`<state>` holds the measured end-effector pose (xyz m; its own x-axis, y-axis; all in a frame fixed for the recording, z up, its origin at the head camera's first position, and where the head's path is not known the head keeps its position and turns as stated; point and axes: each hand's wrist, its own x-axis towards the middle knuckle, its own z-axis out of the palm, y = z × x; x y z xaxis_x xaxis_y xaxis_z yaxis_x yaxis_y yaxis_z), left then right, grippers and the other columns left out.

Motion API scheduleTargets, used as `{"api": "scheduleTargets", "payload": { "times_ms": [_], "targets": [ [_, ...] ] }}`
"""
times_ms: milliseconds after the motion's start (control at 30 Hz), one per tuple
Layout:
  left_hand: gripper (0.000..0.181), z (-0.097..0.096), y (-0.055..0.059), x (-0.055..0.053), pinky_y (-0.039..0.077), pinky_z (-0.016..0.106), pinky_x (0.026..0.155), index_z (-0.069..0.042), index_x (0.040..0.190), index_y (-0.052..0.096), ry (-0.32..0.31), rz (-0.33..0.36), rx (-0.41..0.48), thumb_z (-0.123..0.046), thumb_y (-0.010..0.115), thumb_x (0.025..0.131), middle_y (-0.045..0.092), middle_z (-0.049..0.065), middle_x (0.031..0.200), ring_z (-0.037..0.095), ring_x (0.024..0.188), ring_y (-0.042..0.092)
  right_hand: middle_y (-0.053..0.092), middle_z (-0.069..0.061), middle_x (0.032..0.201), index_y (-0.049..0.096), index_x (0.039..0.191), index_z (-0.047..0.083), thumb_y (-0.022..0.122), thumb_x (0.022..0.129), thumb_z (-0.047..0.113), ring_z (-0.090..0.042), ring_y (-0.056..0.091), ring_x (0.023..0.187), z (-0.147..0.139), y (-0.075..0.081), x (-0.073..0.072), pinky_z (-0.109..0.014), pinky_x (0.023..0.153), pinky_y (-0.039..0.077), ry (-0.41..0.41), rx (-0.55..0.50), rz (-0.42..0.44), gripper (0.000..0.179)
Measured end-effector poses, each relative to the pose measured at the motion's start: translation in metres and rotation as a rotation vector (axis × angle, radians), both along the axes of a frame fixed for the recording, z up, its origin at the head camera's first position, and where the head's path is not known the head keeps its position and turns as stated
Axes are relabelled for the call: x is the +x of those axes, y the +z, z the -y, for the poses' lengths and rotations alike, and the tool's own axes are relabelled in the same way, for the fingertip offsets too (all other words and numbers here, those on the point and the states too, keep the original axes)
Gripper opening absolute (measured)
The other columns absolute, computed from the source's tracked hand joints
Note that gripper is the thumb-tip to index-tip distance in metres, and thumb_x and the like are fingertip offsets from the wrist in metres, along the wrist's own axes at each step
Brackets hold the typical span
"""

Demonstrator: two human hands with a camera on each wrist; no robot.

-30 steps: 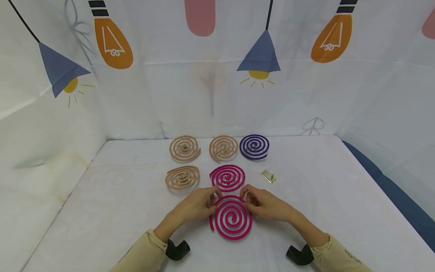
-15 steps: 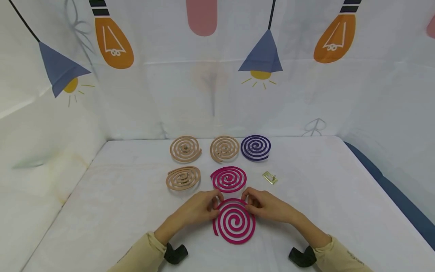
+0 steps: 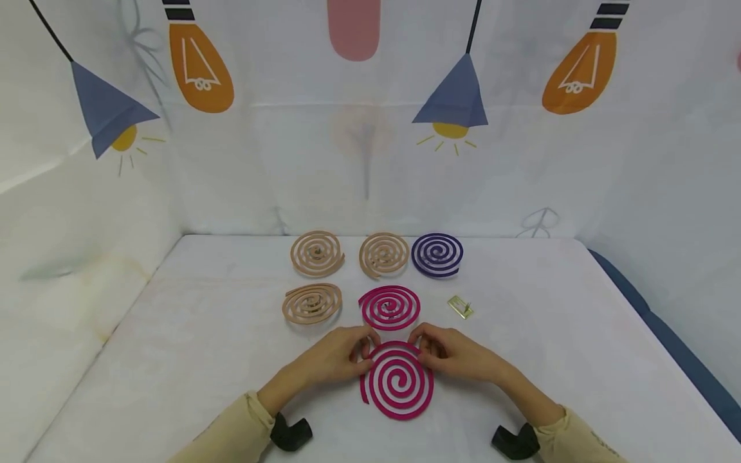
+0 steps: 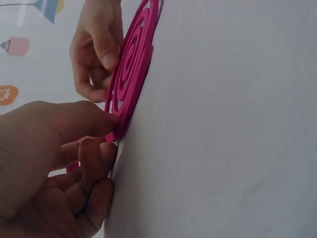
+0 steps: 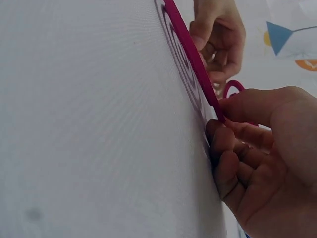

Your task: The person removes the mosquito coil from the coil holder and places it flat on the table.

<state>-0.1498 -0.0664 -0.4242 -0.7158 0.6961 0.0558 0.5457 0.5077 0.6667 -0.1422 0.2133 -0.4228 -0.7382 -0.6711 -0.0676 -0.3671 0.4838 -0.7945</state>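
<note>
Both of my hands pinch one pink mosquito coil (image 3: 401, 381) at the near middle of the white table. My left hand (image 3: 343, 354) has thumb and fingers on its upper left edge. On the upper right edge, the right hand (image 3: 457, 352) grips it the same way. Seen from the left wrist, the coil (image 4: 130, 69) is a thin flat spiral between the two hands. From the right wrist, its near edge (image 5: 193, 54) appears slightly off the table, with a shadow beside it. A second pink coil (image 3: 390, 308) lies just beyond the fingertips.
Tan coils (image 3: 313, 303) stand behind to the left, with a purple coil (image 3: 437, 255) at the back right. Metal shows at the centres of some. A small gold metal stand (image 3: 460, 307) lies right of the second pink coil. A white cloth wall (image 3: 324, 167) rises behind the table.
The head view has shifted slightly. The held pink coil sits a little nearer to me, farther from the second pink coil. Both hands keep their pinch.
</note>
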Motion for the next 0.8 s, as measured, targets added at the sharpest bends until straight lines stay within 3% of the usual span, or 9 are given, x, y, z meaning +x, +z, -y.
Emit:
{"api": "scheduleTargets", "payload": {
  "times_ms": [267, 433, 800],
  "targets": [
    [0.023, 0.001, -0.007, 0.002, 0.040, 0.014, 0.051, -0.016, 0.103, 0.060, 0.014, -0.025, 0.057, -0.017, 0.071, 0.082, 0.056, -0.010, 0.076, -0.004, 0.056, 0.044, 0.056, 0.005, 0.078, 0.054, 0.113, 0.016, 0.058, 0.094, 0.021, -0.002, 0.048, 0.066, 0.000, -0.002, 0.002, -0.017, 0.059, 0.045, -0.025, -0.029, -0.080, 0.020],
    [0.019, 0.001, -0.011, -0.001, 0.039, 0.013, 0.051, -0.017, 0.100, 0.064, 0.029, -0.084, 0.082, -0.017, 0.070, 0.083, 0.055, -0.011, 0.074, -0.003, 0.056, 0.043, 0.056, 0.007, 0.077, 0.054, 0.113, 0.017, 0.058, 0.094, 0.019, 0.000, 0.048, 0.066, 0.001, -0.002, 0.003, -0.017, 0.058, 0.045, -0.040, -0.020, -0.085, 0.019],
    [0.011, 0.001, -0.018, -0.003, 0.039, 0.014, 0.050, -0.019, 0.095, 0.068, 0.070, -0.126, 0.124, -0.014, 0.066, 0.086, 0.057, -0.012, 0.073, -0.005, 0.055, 0.042, 0.055, 0.006, 0.078, 0.056, 0.111, 0.015, 0.058, 0.094, 0.017, -0.002, 0.048, 0.067, 0.002, -0.005, 0.003, -0.018, 0.058, 0.046, -0.058, -0.029, -0.102, 0.017]
  ]
}}
